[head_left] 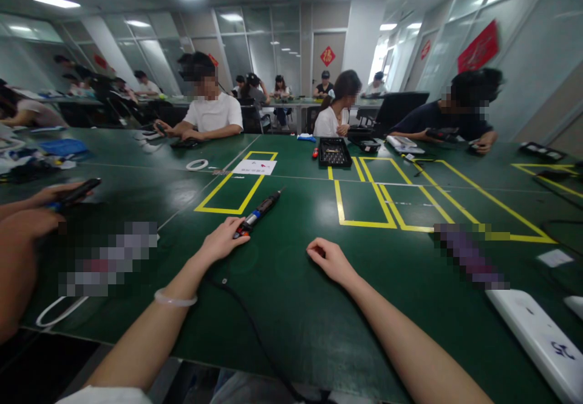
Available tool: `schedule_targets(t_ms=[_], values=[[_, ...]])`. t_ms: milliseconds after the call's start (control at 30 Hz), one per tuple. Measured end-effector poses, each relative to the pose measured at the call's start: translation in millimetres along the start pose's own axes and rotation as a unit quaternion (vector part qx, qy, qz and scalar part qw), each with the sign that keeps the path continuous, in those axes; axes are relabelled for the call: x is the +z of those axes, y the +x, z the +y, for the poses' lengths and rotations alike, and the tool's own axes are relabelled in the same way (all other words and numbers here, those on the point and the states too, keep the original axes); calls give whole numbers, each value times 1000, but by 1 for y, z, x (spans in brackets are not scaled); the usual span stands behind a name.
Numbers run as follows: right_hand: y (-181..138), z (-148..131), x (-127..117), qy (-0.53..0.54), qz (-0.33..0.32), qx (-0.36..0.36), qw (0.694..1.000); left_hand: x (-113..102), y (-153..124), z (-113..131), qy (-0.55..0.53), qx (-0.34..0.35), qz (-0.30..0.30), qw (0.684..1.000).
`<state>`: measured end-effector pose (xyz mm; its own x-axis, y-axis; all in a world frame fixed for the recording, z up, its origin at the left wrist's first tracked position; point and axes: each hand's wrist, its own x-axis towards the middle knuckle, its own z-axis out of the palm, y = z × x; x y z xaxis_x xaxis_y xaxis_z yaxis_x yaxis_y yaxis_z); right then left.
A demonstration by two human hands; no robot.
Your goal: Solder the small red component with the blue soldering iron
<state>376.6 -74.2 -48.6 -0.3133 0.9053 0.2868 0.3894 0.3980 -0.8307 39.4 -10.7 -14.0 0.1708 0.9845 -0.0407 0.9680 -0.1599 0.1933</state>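
My left hand (226,238), with a pale bangle (175,298) at the wrist, is closed over the rear end of a pen-shaped electric screwdriver (259,212). The tool is black with a blue band and an orange-red part near my fingers; its thin metal tip points away to the right. Under my left forearm a black cord (248,319) runs toward the table's near edge. My right hand (331,259) rests on the green tabletop (282,282) with fingers curled toward the thumb; nothing shows in it. Both hands are well apart.
Yellow tape outlines (367,223) mark the table. A paper sheet (254,167) lies at the left outline. Farther back stands a black tray (334,152) with small parts. At right lies a white power bank (532,331). A neighbour's hand at left holds a dark tool (75,194). Several people sit opposite.
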Motion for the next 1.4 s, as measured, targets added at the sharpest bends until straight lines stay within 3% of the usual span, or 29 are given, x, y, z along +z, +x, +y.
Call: schedule_targets(t_ms=[200, 300, 367, 500, 700, 800, 867, 967, 1100, 1167, 1267, 1400], values=[[0, 0, 1, -13, -12, -1, 1000, -8, 16, -89, 8, -87, 26, 996], [1, 2, 2, -22, -11, -3, 1000, -16, 14, -110, 36, -131, 31, 990], [1, 3, 3, -27, -12, -1, 1000, -20, 9, -110, 71, -146, 50, 986], [1, 3, 4, -29, -15, -2, 999, -21, -3, -85, 121, -153, 124, 973], [0, 2, 3, -38, -21, -2, 999, -26, -9, -56, 83, -213, 138, 964], [1, 2, 2, -45, -18, -4, 999, -33, -7, -36, 86, -192, 187, 959], [1, 1, 2, -45, -19, -2, 999, -36, -6, -11, 45, -141, 201, 968], [1, 2, 3, -30, -23, 1, 999, -32, -6, 41, -106, 0, 146, 984], [-1, 2, 3, 43, -8, -2, 999, -12, -10, 111, -269, 159, 9, 950], [-2, 0, 2, 78, -3, -10, 997, -2, -13, 134, -323, 187, -62, 926], [-3, -4, 2, 74, -13, -31, 997, 11, -17, 151, -399, 183, -159, 884], [-3, -8, 3, 37, -33, -49, 998, 21, -19, 150, -472, 155, -192, 847]])
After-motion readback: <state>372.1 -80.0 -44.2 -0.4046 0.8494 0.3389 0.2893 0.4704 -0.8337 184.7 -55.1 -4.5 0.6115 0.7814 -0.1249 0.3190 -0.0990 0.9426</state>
